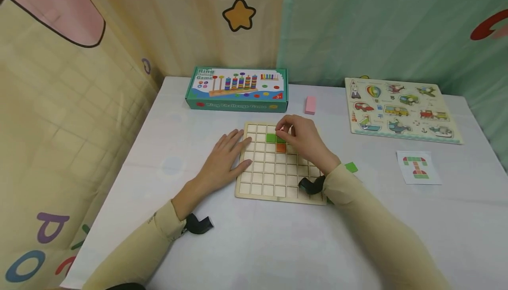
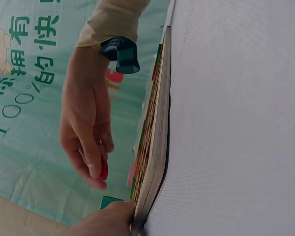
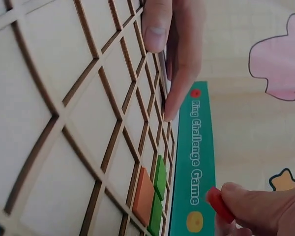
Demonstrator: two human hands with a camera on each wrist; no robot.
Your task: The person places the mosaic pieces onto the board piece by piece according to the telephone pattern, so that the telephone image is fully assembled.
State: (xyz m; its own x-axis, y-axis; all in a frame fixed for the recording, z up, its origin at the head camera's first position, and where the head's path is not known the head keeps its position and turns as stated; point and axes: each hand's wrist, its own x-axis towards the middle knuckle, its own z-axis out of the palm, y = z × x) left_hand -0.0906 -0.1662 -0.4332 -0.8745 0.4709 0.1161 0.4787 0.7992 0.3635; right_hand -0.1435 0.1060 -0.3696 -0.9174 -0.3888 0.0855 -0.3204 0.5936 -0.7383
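A wooden grid board (image 1: 258,177) lies on the white table. My left hand (image 1: 224,160) rests at its left edge, fingers extended and spread, with fingertips over the outer squares. Above the board's far part is my right hand (image 1: 303,138), pinching a small red piece (image 3: 219,204) between thumb and fingers. In the left wrist view the red piece (image 2: 104,168) is held off the board. Two green tiles (image 1: 271,138) sit side by side in the grid, one partly behind the right fingers. An orange tile (image 1: 281,148) sits directly below the right-hand green one.
A Ring Challenge Game box (image 1: 238,105) stands behind the board, with a pink block (image 1: 310,105) beside it. A vehicle puzzle board (image 1: 405,100) lies at the back right, above a pattern card (image 1: 418,168). A loose green tile (image 1: 351,167) lies by the right sleeve.
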